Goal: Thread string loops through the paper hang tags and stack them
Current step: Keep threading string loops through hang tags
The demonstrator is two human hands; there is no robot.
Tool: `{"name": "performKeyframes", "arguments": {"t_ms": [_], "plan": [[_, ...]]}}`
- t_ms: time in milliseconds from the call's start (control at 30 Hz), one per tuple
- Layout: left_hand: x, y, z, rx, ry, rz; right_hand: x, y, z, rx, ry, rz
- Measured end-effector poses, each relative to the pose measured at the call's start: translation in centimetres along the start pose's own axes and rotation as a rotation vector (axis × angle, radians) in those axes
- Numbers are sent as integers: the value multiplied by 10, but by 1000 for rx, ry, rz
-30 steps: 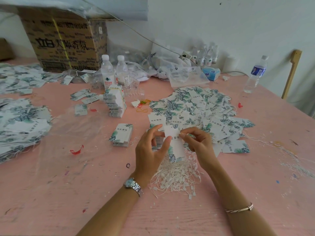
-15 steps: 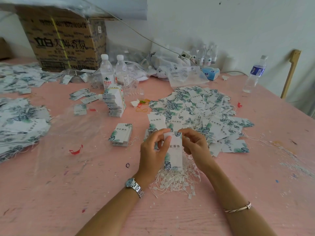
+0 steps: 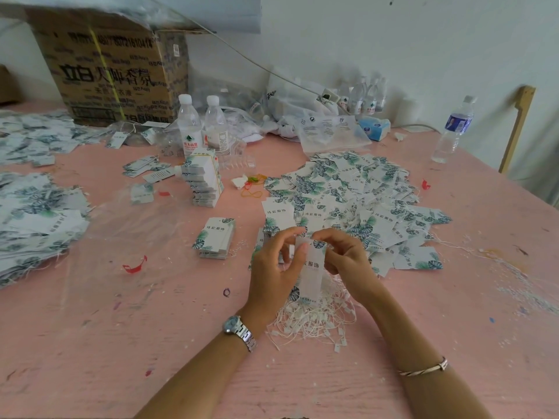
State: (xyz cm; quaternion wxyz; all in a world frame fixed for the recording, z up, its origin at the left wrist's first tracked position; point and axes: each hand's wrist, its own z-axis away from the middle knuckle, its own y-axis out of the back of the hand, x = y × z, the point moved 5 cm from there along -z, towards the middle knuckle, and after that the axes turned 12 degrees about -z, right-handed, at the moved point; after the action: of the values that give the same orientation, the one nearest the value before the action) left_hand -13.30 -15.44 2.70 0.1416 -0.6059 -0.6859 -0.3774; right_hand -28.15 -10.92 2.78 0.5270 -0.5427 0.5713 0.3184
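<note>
Head view: over the middle of the pink table point(image 3: 121, 343), toward its near edge, both hands meet on one paper hang tag point(image 3: 311, 275), held upright with its leaf-printed face to the camera; the left hand point(image 3: 273, 267) pinches the tag's upper left edge between thumb and curled fingers; the right hand point(image 3: 344, 258) has its fingers curled in at the tag's top right corner and pinches there; whether a string lies between those fingers cannot be told. Just below the tag, a loose pile of white string loops point(image 3: 311, 320) lies on the table; beyond the hands a wide heap of tags point(image 3: 348, 192) spreads toward the far edge; a small neat stack of tags point(image 3: 215, 238) sits just left of the left hand, and a taller leaning stack point(image 3: 205, 179) stands farther back. Another heap of tags point(image 3: 33, 219) lies along the left edge; a cardboard box point(image 3: 112, 71) stands at the far left corner, with two water bottles point(image 3: 189, 125) before it; a single bottle point(image 3: 453, 128) stands near the far right corner; a red scrap point(image 3: 134, 266) lies left of the small stack. A watch point(image 3: 239, 328) is on the left wrist; a bracelet point(image 3: 423, 368) on the right.
</note>
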Motion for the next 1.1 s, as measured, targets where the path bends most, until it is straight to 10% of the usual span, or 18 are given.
{"name": "performKeyframes", "arguments": {"t_ms": [1100], "plan": [[5,14,-4,184,-187,-310,1,2,0,-21,-96,-75]]}}
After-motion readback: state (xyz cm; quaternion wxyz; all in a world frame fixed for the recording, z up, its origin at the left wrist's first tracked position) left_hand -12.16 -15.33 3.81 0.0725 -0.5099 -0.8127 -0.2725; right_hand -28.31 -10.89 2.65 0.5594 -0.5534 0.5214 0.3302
